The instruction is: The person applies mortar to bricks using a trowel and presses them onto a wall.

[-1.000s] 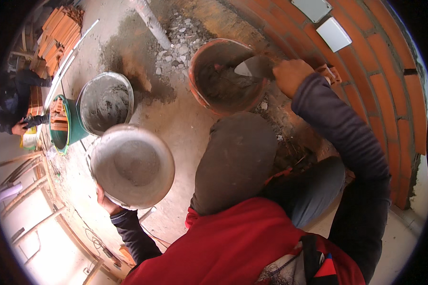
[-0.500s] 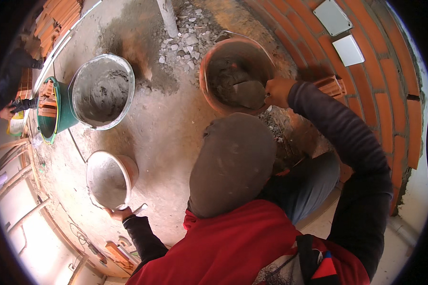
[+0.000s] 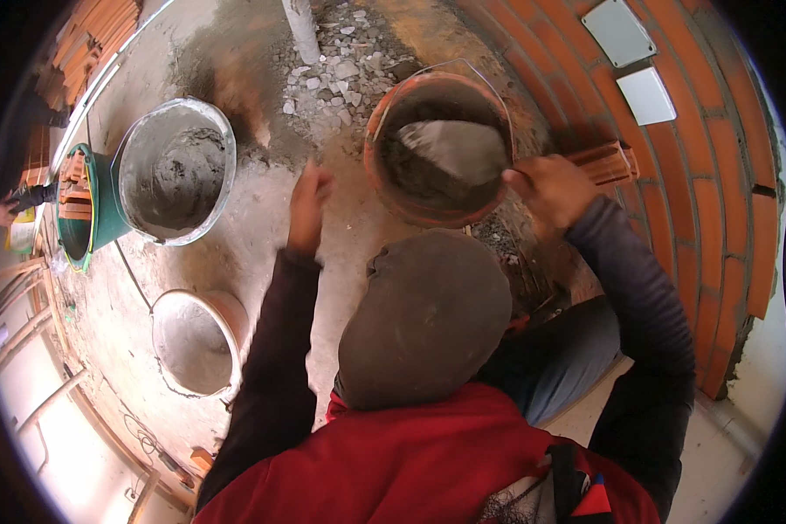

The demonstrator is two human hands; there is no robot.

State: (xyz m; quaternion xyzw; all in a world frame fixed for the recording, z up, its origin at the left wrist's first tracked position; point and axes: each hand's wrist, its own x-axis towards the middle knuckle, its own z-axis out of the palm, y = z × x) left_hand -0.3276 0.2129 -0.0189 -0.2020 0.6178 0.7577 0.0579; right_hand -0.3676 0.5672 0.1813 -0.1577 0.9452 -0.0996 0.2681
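My right hand (image 3: 557,190) is closed round the handle end of a trowel, whose broad grey blade (image 3: 454,150) lies over the orange bucket (image 3: 384,188). Grey wet mortar (image 3: 406,170) shows in this bucket beneath the blade. The trowel's handle is mostly hidden in my fist. My left hand (image 3: 306,210) is raised over the floor, left of the orange bucket and apart from it. Its fingers point away from me, somewhat blurred, and hold nothing that I can see. Left of my left forearm stands a smaller pale bucket (image 3: 236,319) with a grey-coated inside.
A large bucket of mortar (image 3: 183,183) stands at the left, against a green bucket (image 3: 109,210) holding bricks. Rubble (image 3: 341,74) lies round a pole (image 3: 301,31) at the back. A brick wall (image 3: 672,175) rises on the right. Another person's hand (image 3: 4,210) shows far left.
My left hand has let go of the small bucket's rim and moved up and right toward the orange bucket. The trowel blade has risen and turned inside the orange bucket.
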